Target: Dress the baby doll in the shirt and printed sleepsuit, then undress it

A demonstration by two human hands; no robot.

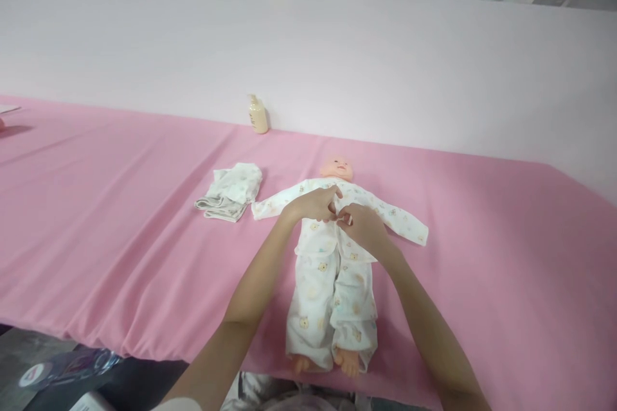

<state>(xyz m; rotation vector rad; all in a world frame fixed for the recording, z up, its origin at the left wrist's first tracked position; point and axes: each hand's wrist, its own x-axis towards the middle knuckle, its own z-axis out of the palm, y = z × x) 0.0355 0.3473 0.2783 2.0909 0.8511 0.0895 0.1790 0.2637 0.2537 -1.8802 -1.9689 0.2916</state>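
My left hand (318,204) and right hand (364,226) pinch the front opening of a printed shirt (314,241) on a doll (339,170), face up on a pink sheet (491,308). Lettering on the pump bottle (259,118) by the white wall (313,58) is too small to read.

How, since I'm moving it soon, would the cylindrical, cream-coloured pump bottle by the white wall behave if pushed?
The cylindrical, cream-coloured pump bottle might tip if pushed high, being taller than wide. The wrinkled pink cloth beneath could bunch and catch its base.
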